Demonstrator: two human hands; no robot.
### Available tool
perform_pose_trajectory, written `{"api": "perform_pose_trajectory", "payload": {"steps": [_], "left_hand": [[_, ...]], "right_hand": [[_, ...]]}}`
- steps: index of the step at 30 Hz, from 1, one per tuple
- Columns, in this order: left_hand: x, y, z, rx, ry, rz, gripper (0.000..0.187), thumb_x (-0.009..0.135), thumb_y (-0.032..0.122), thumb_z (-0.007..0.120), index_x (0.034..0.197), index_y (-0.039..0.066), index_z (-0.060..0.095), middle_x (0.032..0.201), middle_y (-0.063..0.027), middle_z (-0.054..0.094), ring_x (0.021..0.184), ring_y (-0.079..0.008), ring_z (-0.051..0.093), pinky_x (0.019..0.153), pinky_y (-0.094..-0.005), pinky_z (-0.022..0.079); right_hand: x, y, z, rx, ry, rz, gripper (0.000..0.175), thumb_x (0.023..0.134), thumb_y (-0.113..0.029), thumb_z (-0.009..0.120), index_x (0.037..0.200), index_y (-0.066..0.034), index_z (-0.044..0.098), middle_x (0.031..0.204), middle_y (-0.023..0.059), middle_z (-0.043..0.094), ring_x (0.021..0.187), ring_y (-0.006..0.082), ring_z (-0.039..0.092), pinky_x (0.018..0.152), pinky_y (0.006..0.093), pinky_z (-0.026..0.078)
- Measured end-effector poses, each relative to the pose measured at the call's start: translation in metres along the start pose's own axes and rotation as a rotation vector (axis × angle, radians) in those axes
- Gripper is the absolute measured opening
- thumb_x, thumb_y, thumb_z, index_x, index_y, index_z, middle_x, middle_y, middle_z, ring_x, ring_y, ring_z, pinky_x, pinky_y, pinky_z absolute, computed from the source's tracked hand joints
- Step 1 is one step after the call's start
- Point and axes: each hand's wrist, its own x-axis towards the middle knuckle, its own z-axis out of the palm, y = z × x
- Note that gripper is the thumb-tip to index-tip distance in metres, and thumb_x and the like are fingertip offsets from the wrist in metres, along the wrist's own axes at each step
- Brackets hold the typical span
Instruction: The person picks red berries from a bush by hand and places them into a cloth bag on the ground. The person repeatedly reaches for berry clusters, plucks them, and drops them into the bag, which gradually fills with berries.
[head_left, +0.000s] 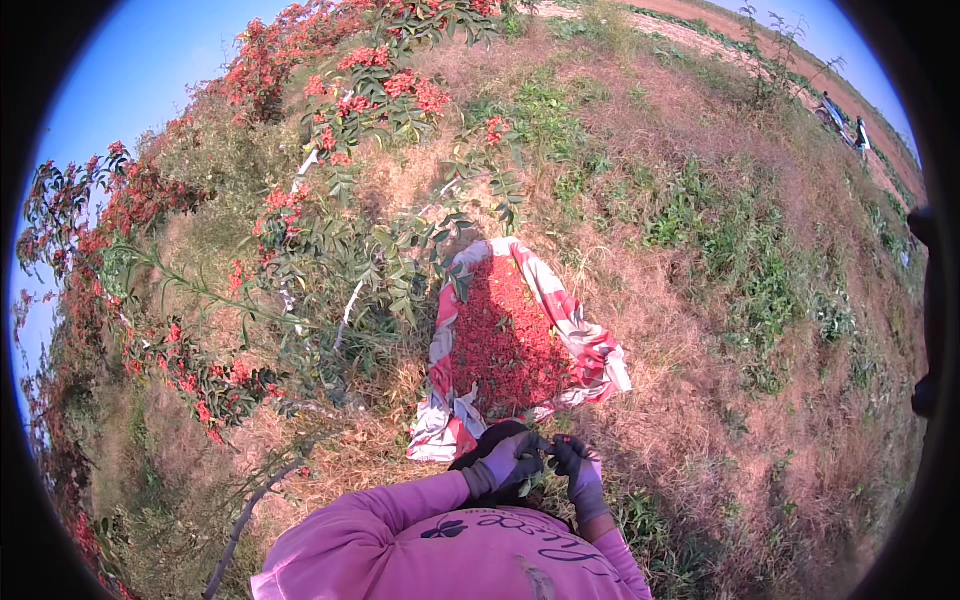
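My left hand (510, 459), in a grey and purple work glove, meets my right hand in front of my chest, the fingertips close together. On my right hand (576, 463), gloved alike, a small red spot shows at the fingers. What lies between the fingertips is too small to tell. Just beyond my hands, a red and white cloth (536, 277) with rolled edges lies on the ground. A broad heap of small red berries (502, 337) with some green leaf bits fills it, partly in shadow.
Shrubs with red berry clusters (412, 88) and pale branches stand ahead and to the left, some leaves overhanging the cloth. A bare branch (247, 517) rises at the lower left. Dry grass and green weeds (765, 292) cover the right. A person (861, 135) is far off at the upper right.
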Motion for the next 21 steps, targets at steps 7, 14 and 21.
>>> {"api": "perform_pose_trajectory", "payload": {"steps": [7, 14, 21], "left_hand": [[0.041, 0.015, -0.015, -0.036, 0.13, 0.07, 0.036, 0.079, 0.01, 0.063, 0.112, 0.002, 0.052, 0.087, -0.0044, 0.059, 0.079, -0.012, 0.057, 0.071, -0.0281, 0.048], [0.12, -0.007, -0.044, 0.042, 0.303, 0.132, 0.028, 0.084, 0.015, 0.062, 0.11, 0.006, 0.054, 0.089, -0.0033, 0.059, 0.08, -0.0113, 0.056, 0.07, -0.0273, 0.047], [0.169, -0.005, -0.048, -0.27, 0.477, 0.222, 0.032, 0.081, 0.011, 0.061, 0.111, 0.004, 0.054, 0.095, -0.0027, 0.059, 0.087, -0.0124, 0.055, 0.077, -0.0279, 0.047]], "right_hand": [[0.053, -0.03, -0.015, -0.24, -0.21, 0.0, 0.022, 0.087, -0.018, 0.062, 0.102, -0.0027, 0.065, 0.085, 0.0028, 0.066, 0.066, 0.0084, 0.058, 0.057, 0.0232, 0.047], [0.139, -0.075, -0.016, -0.462, -0.294, 0.006, 0.028, 0.09, -0.02, 0.058, 0.113, -0.0032, 0.058, 0.089, 0.0055, 0.066, 0.068, 0.0121, 0.062, 0.056, 0.0226, 0.046], [0.222, -0.118, -0.006, -0.783, -0.531, 0.18, 0.023, 0.088, -0.015, 0.061, 0.106, -0.0018, 0.061, 0.093, 0.0004, 0.063, 0.084, 0.0077, 0.052, 0.075, 0.0227, 0.043]]}}
